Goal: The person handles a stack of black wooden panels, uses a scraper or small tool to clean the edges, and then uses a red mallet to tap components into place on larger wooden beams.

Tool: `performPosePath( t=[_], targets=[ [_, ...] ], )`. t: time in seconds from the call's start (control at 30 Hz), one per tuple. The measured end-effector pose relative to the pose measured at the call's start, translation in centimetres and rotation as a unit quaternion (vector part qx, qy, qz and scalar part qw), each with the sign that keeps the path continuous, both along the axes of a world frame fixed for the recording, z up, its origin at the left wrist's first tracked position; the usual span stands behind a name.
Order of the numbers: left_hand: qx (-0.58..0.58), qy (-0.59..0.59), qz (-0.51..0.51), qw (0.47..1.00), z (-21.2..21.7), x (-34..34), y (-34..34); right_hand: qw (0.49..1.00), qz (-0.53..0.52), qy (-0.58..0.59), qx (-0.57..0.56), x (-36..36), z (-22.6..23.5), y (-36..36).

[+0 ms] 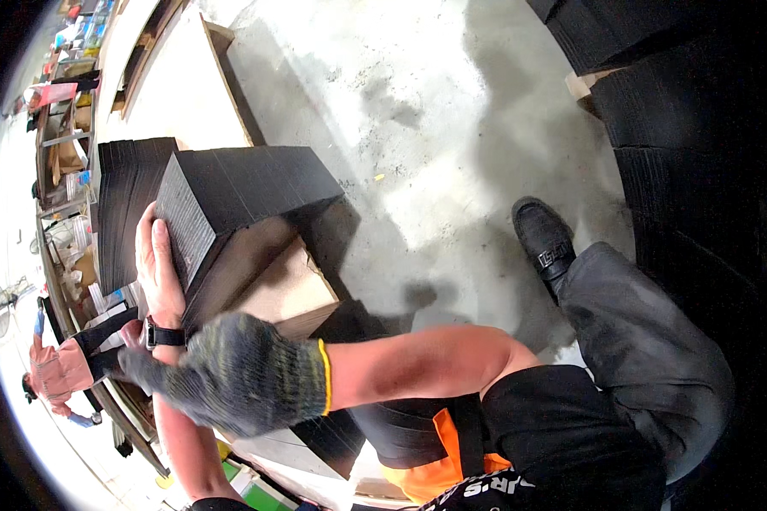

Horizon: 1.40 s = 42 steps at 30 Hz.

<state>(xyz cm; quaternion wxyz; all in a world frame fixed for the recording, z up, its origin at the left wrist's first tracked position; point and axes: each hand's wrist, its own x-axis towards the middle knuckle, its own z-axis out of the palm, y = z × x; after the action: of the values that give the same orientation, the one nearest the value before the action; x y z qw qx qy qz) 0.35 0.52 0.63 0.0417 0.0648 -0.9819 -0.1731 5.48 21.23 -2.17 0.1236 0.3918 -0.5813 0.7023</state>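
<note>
My bare left hand [158, 271], with a dark watch [164, 333] at the wrist, lies with fingers stretched flat along the edge of a block of black sheets [251, 183]. The block is tilted, leaning over a pale wooden board [285, 285]. Beside it on the left stands another stack of black sheets [136, 204]. My right hand [243, 375] wears a grey knitted glove with a yellow cuff. It crosses in front of my left forearm, just below the watch. How its fingers are bent is hard to make out, and nothing shows clearly in them.
Tall black stacks [690, 145] line the right side. A long pale board [187, 85] runs away at the upper left. My shoe [544, 238] stands on the grey concrete floor [426, 170]. At the far left, a person in a pink top [60, 375] is near cluttered shelves [72, 170].
</note>
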Motion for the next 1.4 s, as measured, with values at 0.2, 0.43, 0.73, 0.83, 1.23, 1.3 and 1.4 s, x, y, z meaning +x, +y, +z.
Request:
performPosePath(
  t=[0.2, 0.43, 0.73, 0.83, 1.23, 1.3, 1.4],
  targets=[
    [-0.055, 0.000, 0.001, 0.999, -0.2, 0.3, 0.4, 0.891, -0.307, -0.331, 0.057, -1.8, -13.5, -0.2],
    [-0.003, -0.005, -0.008, 1.000, -1.3, 0.3, -0.5, 0.981, -0.065, 0.080, 0.162, -1.4, -3.4, -0.6],
    [-0.015, -0.011, 0.008, 1.000, -0.5, 0.4, -0.4, 0.884, -0.208, -0.415, 0.058, -0.6, -19.5, 1.3],
    [-0.007, -0.006, 0.006, 1.000, -1.3, 0.2, -0.2, 0.889, -0.271, -0.328, 0.172, -1.1, -23.0, 1.0],
    [0.013, -0.004, 0.022, 1.000, -1.5, 0.2, -0.6, 0.867, -0.251, -0.336, 0.270, -1.0, -25.5, -2.3],
    [0.010, -0.001, 0.025, 1.000, -1.2, 0.4, -0.9, 0.858, -0.229, -0.403, 0.222, -1.4, -22.3, -2.3],
    [0.011, 0.003, 0.019, 1.000, -1.8, 0.1, -0.3, 0.874, -0.283, -0.359, 0.163, -1.5, -22.2, -2.5]
  ],
)
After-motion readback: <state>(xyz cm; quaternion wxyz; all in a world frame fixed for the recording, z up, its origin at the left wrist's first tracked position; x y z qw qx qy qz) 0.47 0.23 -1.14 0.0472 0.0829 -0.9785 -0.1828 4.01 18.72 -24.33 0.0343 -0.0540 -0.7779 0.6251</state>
